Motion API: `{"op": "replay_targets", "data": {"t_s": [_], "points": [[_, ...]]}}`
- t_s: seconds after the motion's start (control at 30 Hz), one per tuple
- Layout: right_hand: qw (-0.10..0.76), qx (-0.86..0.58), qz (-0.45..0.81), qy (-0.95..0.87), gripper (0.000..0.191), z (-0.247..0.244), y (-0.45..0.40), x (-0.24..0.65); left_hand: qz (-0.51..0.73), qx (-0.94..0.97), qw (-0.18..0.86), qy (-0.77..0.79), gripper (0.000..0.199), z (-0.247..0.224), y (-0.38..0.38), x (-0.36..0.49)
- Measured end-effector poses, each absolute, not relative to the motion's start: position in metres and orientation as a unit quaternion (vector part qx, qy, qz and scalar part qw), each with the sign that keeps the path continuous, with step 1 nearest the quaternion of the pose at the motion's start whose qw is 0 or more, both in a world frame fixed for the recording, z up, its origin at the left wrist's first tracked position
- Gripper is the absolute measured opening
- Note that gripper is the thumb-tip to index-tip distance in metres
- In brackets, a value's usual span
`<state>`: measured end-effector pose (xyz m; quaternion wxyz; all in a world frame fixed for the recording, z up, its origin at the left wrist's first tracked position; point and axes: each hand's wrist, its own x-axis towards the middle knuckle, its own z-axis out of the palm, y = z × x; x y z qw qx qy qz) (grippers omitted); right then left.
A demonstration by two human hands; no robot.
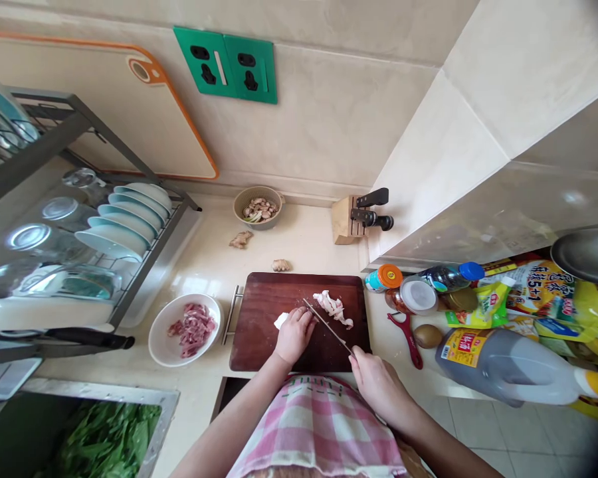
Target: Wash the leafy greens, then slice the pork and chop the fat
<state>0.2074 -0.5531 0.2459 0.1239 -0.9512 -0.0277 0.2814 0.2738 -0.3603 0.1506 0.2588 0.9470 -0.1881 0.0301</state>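
Observation:
My right hand [376,382] is wrapped round the handle of a kitchen knife [329,325], whose blade slants over the dark wooden cutting board [264,352]. Beside the blade, my left hand [295,335] rests with curled fingers on a pale piece of food [281,320]; most of that piece is hidden under the hand, so its kind is unclear. Right of the blade lies a small heap of whitish slices [333,307].
A white bowl of sliced raw meat [172,348] sits left of the board. Behind are ginger [240,239], a colander of slices [239,209] and a knife block [343,219]. A peeler [408,338], jars and a large bottle [498,362] crowd the right; a dish rack [149,259] stands left.

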Motion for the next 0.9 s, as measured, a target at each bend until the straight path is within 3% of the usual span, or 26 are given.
{"op": "replay_targets", "data": {"t_s": [0.3, 0.63, 0.9], "points": [[0.119, -0.951, 0.284, -0.012, 0.03, 0.225, -0.478, 0.286, 0.024, 0.942, 0.272, -0.195, 0.017, 0.15, -0.361, 0.272], [0.127, -0.952, 0.278, -0.019, 0.029, 0.248, -0.546, 0.216, 0.016, 0.948, 0.261, -0.18, 0.015, 0.154, -0.356, 0.27], [0.093, -0.935, 0.342, -0.01, 0.031, 0.243, -0.496, 0.261, 0.035, 0.946, 0.259, -0.194, 0.015, 0.147, -0.359, 0.271]]}}
